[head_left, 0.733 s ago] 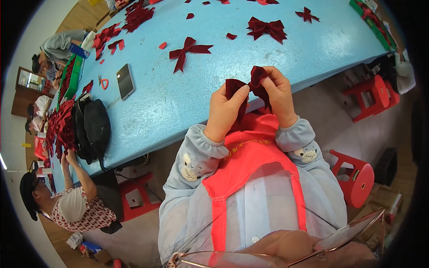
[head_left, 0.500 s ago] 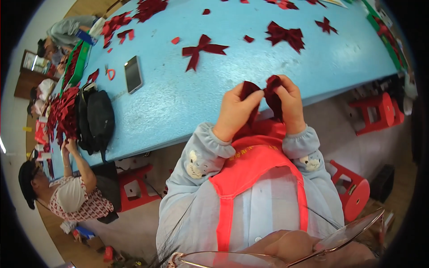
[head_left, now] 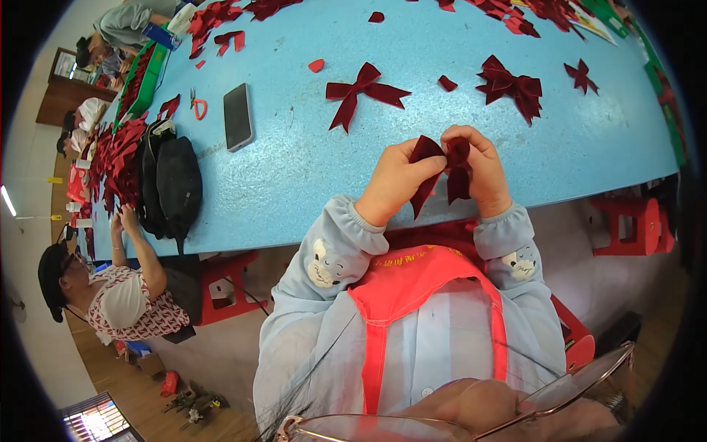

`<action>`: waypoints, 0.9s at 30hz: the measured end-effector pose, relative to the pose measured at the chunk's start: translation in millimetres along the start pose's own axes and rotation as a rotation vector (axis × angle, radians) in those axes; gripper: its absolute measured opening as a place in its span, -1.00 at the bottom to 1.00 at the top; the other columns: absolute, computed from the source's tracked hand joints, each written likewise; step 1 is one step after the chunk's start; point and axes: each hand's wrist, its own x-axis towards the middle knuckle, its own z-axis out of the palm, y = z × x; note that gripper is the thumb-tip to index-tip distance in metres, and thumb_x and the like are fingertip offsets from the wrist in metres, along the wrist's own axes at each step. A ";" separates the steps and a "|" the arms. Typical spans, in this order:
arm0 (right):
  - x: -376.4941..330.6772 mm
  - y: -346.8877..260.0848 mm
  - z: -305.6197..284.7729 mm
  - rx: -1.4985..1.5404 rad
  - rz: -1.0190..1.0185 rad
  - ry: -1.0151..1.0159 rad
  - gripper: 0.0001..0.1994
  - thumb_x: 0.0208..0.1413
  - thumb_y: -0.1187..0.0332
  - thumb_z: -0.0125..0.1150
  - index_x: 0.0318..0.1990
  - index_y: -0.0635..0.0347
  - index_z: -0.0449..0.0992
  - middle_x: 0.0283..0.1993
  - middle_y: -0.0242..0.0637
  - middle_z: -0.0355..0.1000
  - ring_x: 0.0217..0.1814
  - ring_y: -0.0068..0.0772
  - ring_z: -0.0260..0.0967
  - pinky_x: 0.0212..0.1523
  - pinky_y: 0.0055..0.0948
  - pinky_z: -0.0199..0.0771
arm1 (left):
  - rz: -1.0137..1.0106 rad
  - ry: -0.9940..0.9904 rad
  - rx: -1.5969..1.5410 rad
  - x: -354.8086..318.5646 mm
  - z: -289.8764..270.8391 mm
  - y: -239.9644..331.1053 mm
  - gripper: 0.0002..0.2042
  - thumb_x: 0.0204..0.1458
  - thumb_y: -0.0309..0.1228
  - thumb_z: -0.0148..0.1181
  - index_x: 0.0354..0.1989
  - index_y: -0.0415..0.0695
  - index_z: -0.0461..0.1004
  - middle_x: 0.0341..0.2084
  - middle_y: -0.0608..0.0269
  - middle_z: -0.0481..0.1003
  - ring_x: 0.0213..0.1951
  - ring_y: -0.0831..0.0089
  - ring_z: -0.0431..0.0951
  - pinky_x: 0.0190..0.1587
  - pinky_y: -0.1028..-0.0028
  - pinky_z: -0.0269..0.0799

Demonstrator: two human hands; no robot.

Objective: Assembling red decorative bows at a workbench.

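Observation:
Both my hands pinch a dark red velvet ribbon bow (head_left: 425, 181) just above the table's near edge. My left hand (head_left: 394, 180) grips its left part between thumb and fingers. On the other side, my right hand (head_left: 482, 173) holds a looped part with a tail hanging below it. The bow's middle is partly hidden by my thumbs. Beyond my hands lie a loose velvet bow (head_left: 364, 93), a fuller layered bow (head_left: 509, 87) and a small bow (head_left: 582, 76). Two little velvet scraps, one of them a dark red piece (head_left: 447, 83), rest between and beside these.
On the blue table (head_left: 287, 184) are a phone (head_left: 238, 118), orange-handled snips (head_left: 199, 109), a black bag (head_left: 173, 180) and a heap of red ribbon pieces (head_left: 118, 158). Green trays (head_left: 143, 85) stand at the sides. A co-worker (head_left: 118, 287) sits at left. Red stools (head_left: 633, 225) stand below.
My hands have turned the bow, so its right loop and tail now show more openly. The whole view has shifted slightly; the things on the table appear further right and lower.

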 end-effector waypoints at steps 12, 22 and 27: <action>86.5 -8.8 9.5 -0.246 -0.060 0.032 -0.89 0.13 0.42 0.03 -0.19 0.15 0.36 -0.31 -0.48 0.33 -0.33 -0.69 0.26 -0.30 -0.68 0.31 | 0.147 0.021 -0.101 63.7 -41.5 22.6 -0.87 -0.05 -0.44 0.15 -0.42 -0.26 0.44 -0.62 0.31 0.42 -0.64 0.57 0.39 -0.57 0.55 0.34; 115.9 35.3 -3.3 0.003 -0.065 0.123 -0.96 0.11 0.49 0.00 -0.30 0.12 0.33 -0.34 -0.46 0.32 -0.33 -0.70 0.24 -0.27 -0.66 0.30 | 0.173 0.121 -0.166 91.0 -52.1 -4.2 -0.85 -0.05 -0.42 0.18 -0.36 -0.23 0.45 -0.55 0.40 0.41 -0.54 0.68 0.34 -0.53 0.63 0.24; 118.3 15.8 0.5 -0.405 -0.096 0.026 -0.95 0.10 0.44 0.05 -0.30 0.16 0.35 -0.39 -0.50 0.31 -0.35 -0.72 0.22 -0.32 -0.69 0.26 | 0.119 0.119 -0.079 93.3 -55.0 -9.7 -0.84 -0.06 -0.42 0.20 -0.34 -0.21 0.44 -0.55 0.43 0.40 -0.53 0.71 0.30 -0.53 0.66 0.19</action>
